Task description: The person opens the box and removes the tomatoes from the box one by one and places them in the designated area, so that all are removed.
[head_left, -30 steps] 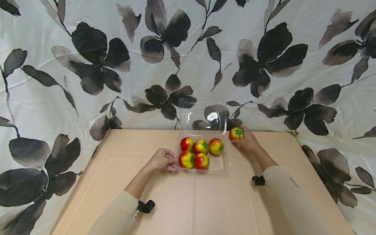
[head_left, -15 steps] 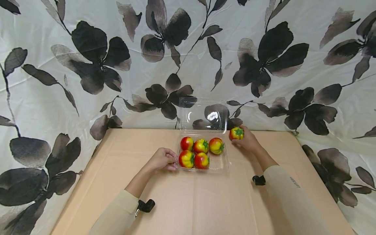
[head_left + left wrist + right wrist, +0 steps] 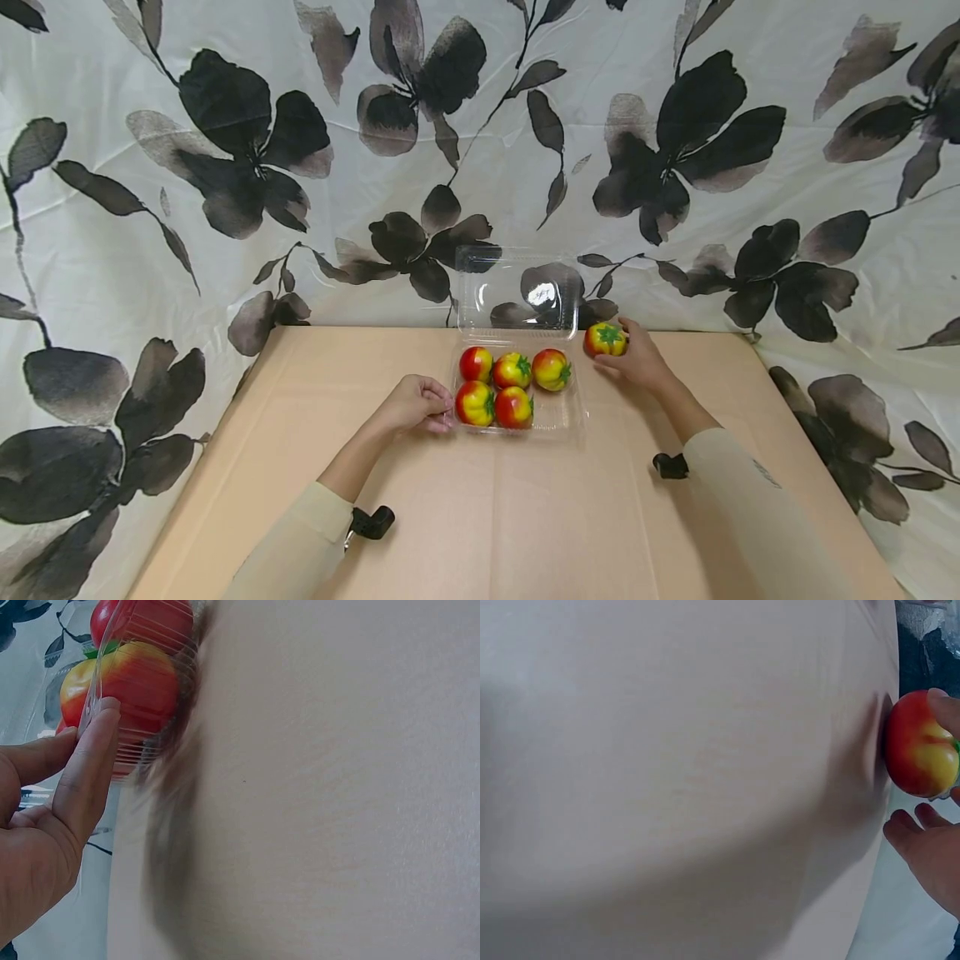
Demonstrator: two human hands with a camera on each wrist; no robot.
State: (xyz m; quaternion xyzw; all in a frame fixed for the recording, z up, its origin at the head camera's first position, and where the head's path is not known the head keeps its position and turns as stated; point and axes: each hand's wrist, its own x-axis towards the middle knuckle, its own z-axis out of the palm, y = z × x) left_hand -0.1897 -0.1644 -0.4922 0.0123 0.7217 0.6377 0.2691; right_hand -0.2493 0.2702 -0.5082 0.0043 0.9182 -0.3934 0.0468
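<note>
A clear plastic clamshell box [image 3: 561, 423] lies on the table with its lid [image 3: 517, 292] raised at the back. Several red-and-yellow fruits [image 3: 475, 404] with green leafy tops sit in its left, middle and back right. My left hand [image 3: 414, 405] pinches the box's left rim; in the left wrist view the rim passes between thumb and fingertips [image 3: 111, 703]. Just off the box's back right corner, my right hand [image 3: 637, 358] holds another such fruit [image 3: 606, 339] close over the table. The right wrist view shows the thumb [image 3: 946, 712] against this fruit, while lower fingers stand off it.
The tan table [image 3: 450, 517] ends just behind the box at its far edge. A white cloth [image 3: 540, 167] printed with dark flowers hangs there and surrounds the sides. Black wrist cameras [image 3: 372, 523] stick out from both sleeves.
My right hand and forearm have shifted slightly right, and the fruit has turned so that more of its green top shows. The left hand and box stay in place.
</note>
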